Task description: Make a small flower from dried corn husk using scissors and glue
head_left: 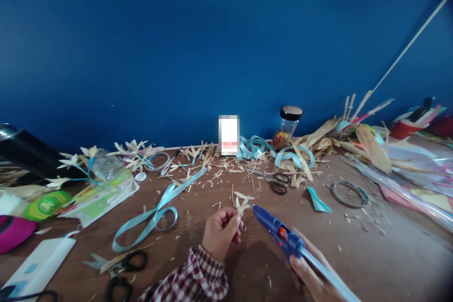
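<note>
My left hand (220,235), in a checked sleeve, pinches a small corn husk flower (242,202) with pale pointed petals just above the table. In my right hand (311,264) is a blue hot glue gun (278,229), with a glue stick (323,269) running out of its back toward me. The gun's nozzle points up and left, close beside the flower; whether it touches a petal I cannot tell. A red light glows on the gun's side. Part of the right hand is hidden behind the gun.
Black-handled scissors (118,266) lie at front left, another pair (280,183) farther back. A light blue ribbon (152,222) curls on the brown table (198,273). Along the blue wall stand a lidded jar (286,127) and husk scraps (320,137). A wire ring (350,194) lies right.
</note>
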Available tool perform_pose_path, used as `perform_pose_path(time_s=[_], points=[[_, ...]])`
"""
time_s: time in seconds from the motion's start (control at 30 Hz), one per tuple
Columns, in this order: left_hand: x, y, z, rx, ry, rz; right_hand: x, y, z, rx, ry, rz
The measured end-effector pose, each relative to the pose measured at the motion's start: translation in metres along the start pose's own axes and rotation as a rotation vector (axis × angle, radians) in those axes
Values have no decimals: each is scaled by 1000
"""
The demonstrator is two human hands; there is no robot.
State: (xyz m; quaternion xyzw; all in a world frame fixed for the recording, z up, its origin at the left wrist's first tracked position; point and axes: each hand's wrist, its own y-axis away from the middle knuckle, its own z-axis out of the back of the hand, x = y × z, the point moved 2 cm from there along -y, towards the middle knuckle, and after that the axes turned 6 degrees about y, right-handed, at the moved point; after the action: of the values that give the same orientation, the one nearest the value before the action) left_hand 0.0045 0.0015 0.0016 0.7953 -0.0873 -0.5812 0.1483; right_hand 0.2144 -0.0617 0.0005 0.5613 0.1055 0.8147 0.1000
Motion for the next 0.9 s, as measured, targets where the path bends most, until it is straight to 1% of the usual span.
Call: perform_pose_path(time_s=[0.07,0.17,0.2,0.27,0.37,0.5,0.7,0.9], points=[[1,-1,0,9,4,-5,6,1,2,37,36,36],[2,-1,1,15,21,-11,22,2,3,156,71,93],[3,-1,2,14,24,-14,26,2,2,177,72,109],[3,-1,2,13,19,-11,29,1,1,169,69,117],[2,-1,2,15,11,-5,23,-1,-3,134,57,90],[2,-2,1,8,25,11,16,1,-7,159,34,79],[3,-1,1,-3,27,10,23,3,-10,171,6,64],[2,-1,1,-15,23,21,25,3,-10,134,10,62]])
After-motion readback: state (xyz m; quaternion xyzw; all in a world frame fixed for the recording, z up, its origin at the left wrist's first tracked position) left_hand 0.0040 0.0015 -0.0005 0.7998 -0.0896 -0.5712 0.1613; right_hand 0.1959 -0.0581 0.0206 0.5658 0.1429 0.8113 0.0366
